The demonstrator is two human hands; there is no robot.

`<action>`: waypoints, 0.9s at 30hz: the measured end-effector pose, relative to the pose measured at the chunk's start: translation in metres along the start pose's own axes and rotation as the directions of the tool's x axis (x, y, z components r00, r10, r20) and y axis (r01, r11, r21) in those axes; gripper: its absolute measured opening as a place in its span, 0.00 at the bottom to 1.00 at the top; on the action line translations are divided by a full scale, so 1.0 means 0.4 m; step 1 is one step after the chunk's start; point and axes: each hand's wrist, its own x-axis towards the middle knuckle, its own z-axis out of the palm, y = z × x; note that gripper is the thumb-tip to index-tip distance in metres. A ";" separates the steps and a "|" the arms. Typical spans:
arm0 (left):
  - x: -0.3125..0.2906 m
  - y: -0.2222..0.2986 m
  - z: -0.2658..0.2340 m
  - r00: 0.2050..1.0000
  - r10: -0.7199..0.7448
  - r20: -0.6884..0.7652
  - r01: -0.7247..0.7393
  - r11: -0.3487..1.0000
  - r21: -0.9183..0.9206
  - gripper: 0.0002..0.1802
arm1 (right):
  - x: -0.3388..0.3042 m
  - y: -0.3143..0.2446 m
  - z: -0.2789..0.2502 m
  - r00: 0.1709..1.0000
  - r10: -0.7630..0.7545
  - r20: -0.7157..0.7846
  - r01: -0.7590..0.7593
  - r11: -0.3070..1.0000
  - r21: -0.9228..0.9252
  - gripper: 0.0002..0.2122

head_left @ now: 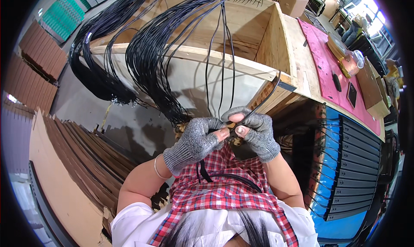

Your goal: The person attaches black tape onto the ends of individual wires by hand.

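Note:
Close together in front of my lap, my two hands wear grey gloves that leave the fingertips bare. My left hand (196, 139) is closed, thumb and fingers pinching a black cable (265, 100) at its lower part. My right hand (254, 132) is closed on the same cable, which rises past the fingers towards the crate corner. The cable's exact end is hidden between the fingers. Just beyond my left hand hangs a thick bundle of black cables (148, 59). A few single cables (223, 59) hang down behind both hands.
A wooden crate (241, 70) stands ahead, with another cable bundle (95, 70) draped over its left side. To the right, black bars with leads (355, 169) lie on a blue surface (330, 139); a phone (352, 95) rests on a pink mat (321, 53). Cardboard sheets (82, 156) stand left.

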 end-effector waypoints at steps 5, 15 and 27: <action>-0.001 -0.002 0.002 0.999 -0.015 0.038 0.011 0.995 0.103 0.11 | 0.004 -0.008 -0.003 0.999 -0.027 0.028 0.034 0.964 -0.264 0.07; -0.007 -0.066 0.002 0.888 0.136 0.439 -0.285 0.913 0.292 0.11 | 0.008 -0.050 -0.046 0.764 -0.142 0.629 0.492 0.759 -0.426 0.04; -0.014 -0.052 -0.021 0.952 -0.119 0.281 0.175 0.968 -0.182 0.11 | -0.008 -0.076 -0.023 0.963 0.222 -0.151 -0.258 0.918 -0.301 0.11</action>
